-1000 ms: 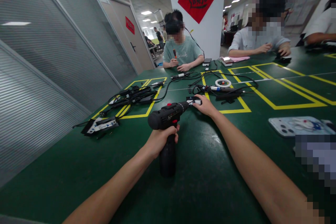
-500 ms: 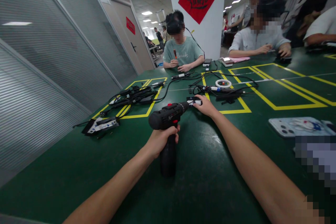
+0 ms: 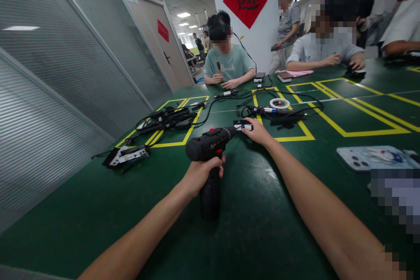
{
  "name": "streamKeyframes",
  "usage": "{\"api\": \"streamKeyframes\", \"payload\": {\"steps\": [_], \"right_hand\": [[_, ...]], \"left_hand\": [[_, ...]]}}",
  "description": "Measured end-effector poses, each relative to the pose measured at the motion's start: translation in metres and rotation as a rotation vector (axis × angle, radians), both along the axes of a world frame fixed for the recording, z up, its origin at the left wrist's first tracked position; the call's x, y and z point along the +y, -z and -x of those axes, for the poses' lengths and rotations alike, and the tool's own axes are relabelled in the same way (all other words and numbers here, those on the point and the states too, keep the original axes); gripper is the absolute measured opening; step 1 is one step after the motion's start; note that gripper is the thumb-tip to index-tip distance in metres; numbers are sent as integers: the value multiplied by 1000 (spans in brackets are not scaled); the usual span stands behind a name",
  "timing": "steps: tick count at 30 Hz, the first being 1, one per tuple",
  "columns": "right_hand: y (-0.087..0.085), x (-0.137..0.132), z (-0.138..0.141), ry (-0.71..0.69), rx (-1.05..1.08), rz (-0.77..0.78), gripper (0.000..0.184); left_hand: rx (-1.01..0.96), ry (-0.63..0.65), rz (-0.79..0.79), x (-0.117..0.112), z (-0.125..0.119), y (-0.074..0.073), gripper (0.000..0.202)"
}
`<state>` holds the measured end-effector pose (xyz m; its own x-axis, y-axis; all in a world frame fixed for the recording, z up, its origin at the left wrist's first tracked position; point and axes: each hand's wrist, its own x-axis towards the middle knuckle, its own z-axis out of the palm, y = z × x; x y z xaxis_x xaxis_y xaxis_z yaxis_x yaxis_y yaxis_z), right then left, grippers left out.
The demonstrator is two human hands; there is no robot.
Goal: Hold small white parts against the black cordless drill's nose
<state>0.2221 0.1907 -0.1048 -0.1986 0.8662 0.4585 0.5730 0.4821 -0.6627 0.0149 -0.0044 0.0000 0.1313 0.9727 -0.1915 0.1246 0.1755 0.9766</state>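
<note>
A black cordless drill stands upright in front of me, its chuck pointing away and to the right. My left hand is wrapped round its handle, thumb across the back. Beyond the chuck lies a small black-and-white block-like piece whose exact kind I cannot make out. My right hand grips that piece from its right end, with the fingers closed over it. The drill's tip reaches the left part of the piece; whether they touch is hard to tell.
Tangled black cables lie on the green table at left, near a bundle of black and white parts. At right are a soldering-iron-like tool, a white ring and a phone. Other people sit across the table.
Both my hands, the drill and the piece stay nearly where they were. In the background, a person in a striped top has come into clearer view beside the pillar.
</note>
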Motion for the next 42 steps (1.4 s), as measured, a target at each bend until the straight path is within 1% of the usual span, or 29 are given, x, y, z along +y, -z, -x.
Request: {"api": "streamKeyframes", "payload": {"steps": [6,19,24,42], "right_hand": [[2,1,0,8,-1,-6,49],[1,1,1,15,-8,16,50],[1,0,0,17,-11,17,50],[0,0,0,5,-6,3,49]], "left_hand": [[25,17,-5,0,1,1,13],[-11,12,-1,1,2,3,13],[-15,8,20,0,1,1,15],[-16,2,-8,0,0,0,14]]}}
